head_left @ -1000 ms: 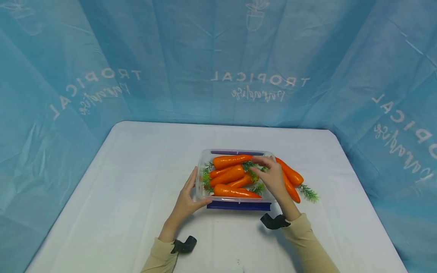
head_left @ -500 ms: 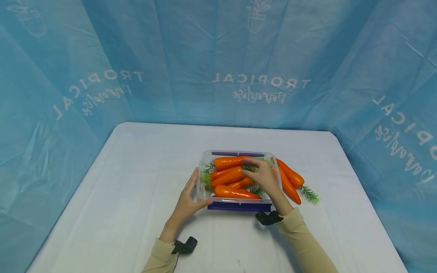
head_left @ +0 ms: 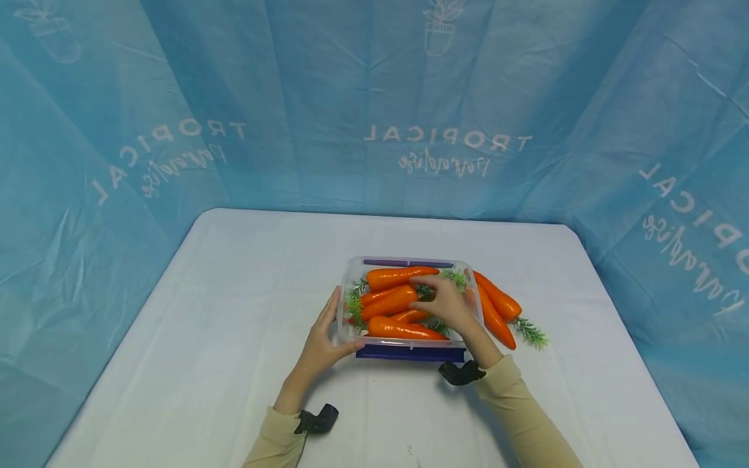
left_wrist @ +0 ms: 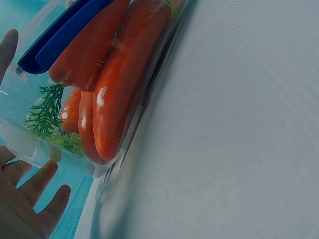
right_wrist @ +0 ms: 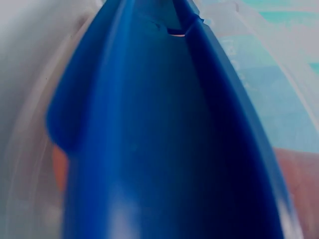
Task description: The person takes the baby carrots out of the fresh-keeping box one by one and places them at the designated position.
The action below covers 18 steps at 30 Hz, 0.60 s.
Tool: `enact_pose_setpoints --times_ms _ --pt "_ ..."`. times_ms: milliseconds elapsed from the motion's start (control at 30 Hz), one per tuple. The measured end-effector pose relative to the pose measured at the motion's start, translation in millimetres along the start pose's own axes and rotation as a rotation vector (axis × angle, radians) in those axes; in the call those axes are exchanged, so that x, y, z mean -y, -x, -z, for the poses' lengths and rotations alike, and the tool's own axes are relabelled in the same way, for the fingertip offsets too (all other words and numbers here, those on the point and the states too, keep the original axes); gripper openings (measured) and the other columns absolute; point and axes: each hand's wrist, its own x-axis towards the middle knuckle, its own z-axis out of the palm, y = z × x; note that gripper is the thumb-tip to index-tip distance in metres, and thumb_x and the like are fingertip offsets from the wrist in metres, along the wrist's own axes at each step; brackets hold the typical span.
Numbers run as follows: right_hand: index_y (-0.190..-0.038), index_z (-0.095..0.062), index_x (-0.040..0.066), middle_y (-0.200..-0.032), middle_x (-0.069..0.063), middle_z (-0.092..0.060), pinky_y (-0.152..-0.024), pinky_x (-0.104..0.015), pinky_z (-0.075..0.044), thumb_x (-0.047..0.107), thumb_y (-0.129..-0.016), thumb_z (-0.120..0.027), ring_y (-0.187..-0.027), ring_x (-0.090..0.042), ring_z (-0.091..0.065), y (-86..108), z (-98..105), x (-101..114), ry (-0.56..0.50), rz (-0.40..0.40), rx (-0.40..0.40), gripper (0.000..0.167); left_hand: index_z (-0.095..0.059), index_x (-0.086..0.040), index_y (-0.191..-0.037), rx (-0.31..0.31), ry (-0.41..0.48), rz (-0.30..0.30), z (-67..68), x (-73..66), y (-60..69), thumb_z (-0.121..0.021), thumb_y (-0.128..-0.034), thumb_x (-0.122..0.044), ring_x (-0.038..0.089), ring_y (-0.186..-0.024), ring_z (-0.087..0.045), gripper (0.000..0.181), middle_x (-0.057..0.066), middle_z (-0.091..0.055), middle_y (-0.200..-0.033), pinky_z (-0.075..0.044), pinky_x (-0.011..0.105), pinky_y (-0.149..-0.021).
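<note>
A clear plastic food container point(head_left: 344, 325) with blue clips holds several orange carrots point(head_left: 392, 303) with green tops. My left hand point(head_left: 318, 348) rests at its near left corner. The thumb reaches the front rim and the fingers lie fairly straight along the left side; in the left wrist view, the spread fingers point(left_wrist: 35, 186) are by the clear wall. Over the right half of the container is my right hand point(head_left: 447, 302), thumb and fingers apart around the end of a middle carrot. Whether it touches that carrot is unclear. A blue clip point(right_wrist: 154, 124) fills the right wrist view.
Two more carrots point(head_left: 497, 299) lie on the white table right of the container, with green leaves point(head_left: 529, 332) at one end. Blue printed curtains point(head_left: 374, 162) surround the table's back and sides. Each wrist wears a black camera mount point(head_left: 317, 420).
My right hand has shifted left and slightly toward me inside the container, moving off the upper carrot. The left hand stays at the corner, and the container stays where it was.
</note>
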Motion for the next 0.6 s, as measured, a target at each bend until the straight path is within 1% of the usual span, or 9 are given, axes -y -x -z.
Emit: enact_pose_setpoints --times_ms 167,267,400,600 --pt "-0.123 -0.064 0.006 -0.125 -0.014 -0.064 -0.1 -0.047 -0.049 0.015 -0.077 -0.079 -0.116 -0.031 -0.058 -0.8 -1.9 -3.1 0.076 0.051 0.029 0.049 -0.014 -0.024 -0.154 0.001 0.001 -0.01 0.3 -0.1 -0.4 -0.082 -0.072 -0.028 0.029 -0.147 -0.02 0.106 0.002 -0.016 -0.161 -0.029 0.052 -0.114" --pt "-0.124 -0.063 0.006 -0.125 -0.013 -0.064 -0.101 -0.048 -0.048 0.015 -0.078 -0.078 -0.116 -0.031 -0.058 -0.3 -2.6 -4.0 0.096 0.064 0.043 0.049 -0.014 -0.023 -0.154 0.001 -0.001 -0.015 0.3 -1.0 -0.3 -0.082 -0.0716 -0.028 0.031 -0.147 -0.019 0.107 0.004 -0.016 -0.161 -0.026 0.055 -0.115" --pt "-0.124 -0.063 0.005 -0.124 -0.014 -0.064 -0.099 -0.047 -0.05 0.014 -0.078 -0.078 -0.111 -0.03 -0.06 0.3 -3.2 -4.3 0.095 0.061 0.055 0.049 -0.014 -0.023 -0.154 0.0 -0.004 -0.01 0.4 -1.7 -0.3 -0.082 -0.0715 -0.029 0.031 -0.147 -0.019 0.107 0.003 -0.016 -0.161 -0.024 0.057 -0.115" --pt "-0.123 -0.063 0.005 -0.119 -0.013 -0.065 -0.093 -0.043 -0.054 0.013 -0.079 -0.077 -0.101 -0.026 -0.062 0.6 -2.4 -2.7 0.092 0.036 0.058 0.046 -0.015 -0.023 -0.154 -0.005 -0.002 -0.011 0.3 -1.1 -1.1 -0.082 -0.0708 -0.028 0.03 -0.147 -0.021 0.107 0.002 -0.016 -0.161 -0.03 0.053 -0.114"
